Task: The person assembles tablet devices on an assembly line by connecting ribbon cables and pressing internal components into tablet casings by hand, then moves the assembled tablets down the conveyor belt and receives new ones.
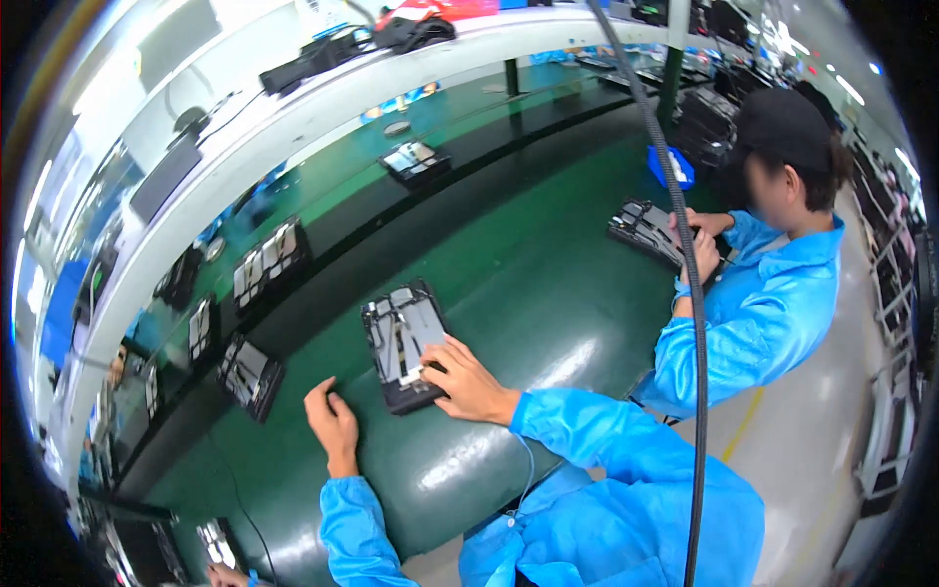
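On the green bench in front of me lies an opened flat electronic device (pixel 399 338), dark-framed, with grey panels and a pale strip showing inside. The bent fingers of my right hand (pixel 469 383) are drawn together over its near right part, against a pale piece; whatever is between the fingertips is hidden. Off the device's near left side, my left hand (pixel 334 423) hovers with loosely curved fingers and the thumb apart, holding nothing that I can see. Left of that hand another opened device (pixel 249 377) rests tilted at the belt's edge.
A dark belt (pixel 337 220) runs along the bench's far side, carrying more devices (pixel 269 264). At right a co-worker in blue (pixel 768 284) handles a similar device (pixel 646 230), near a blue bin (pixel 671 167). A black braided cable (pixel 696 391) hangs across the view. Another hand (pixel 227 575) appears lower left.
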### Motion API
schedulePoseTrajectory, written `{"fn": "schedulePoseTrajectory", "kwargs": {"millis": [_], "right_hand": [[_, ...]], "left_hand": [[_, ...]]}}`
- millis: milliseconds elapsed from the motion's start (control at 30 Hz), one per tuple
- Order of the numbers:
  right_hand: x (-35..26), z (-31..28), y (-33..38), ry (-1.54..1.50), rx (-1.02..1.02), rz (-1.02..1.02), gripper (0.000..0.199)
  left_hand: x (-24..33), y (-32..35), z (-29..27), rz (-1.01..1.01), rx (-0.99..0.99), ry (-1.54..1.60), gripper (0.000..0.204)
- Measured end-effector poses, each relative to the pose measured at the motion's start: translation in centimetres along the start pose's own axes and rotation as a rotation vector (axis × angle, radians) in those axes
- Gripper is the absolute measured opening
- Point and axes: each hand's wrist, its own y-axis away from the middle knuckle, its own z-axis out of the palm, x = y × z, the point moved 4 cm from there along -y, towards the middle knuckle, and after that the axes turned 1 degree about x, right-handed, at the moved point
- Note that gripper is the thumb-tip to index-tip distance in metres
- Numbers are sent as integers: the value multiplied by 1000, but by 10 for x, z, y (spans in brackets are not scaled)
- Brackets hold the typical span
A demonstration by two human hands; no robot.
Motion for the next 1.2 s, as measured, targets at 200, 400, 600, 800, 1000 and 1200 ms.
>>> {"fn": "schedulePoseTrajectory", "kwargs": {"millis": [200, 400, 600, 800, 1000, 1200], "right_hand": [[-70, -33, 82, -78, -139, 13, 55], [-133, -82, 122, -131, -379, 37, 66], [-129, -98, 104, -180, -278, 72, 63], [-85, -67, 31, -145, -101, 118, 30], [-29, -10, -11, -147, -270, 145, 21], [-25, 4, -19, -134, -377, 92, 14]], "left_hand": [[35, 18, 15, 130, -92, -15, 24], [64, 36, 18, -17, -437, 280, 34], [63, 46, 9, 9, -566, 317, 35], [59, 55, -8, 65, -607, 382, 64], [73, 55, -17, 70, -672, 405, 85], [66, 58, -19, -1, -718, 450, 95]]}}
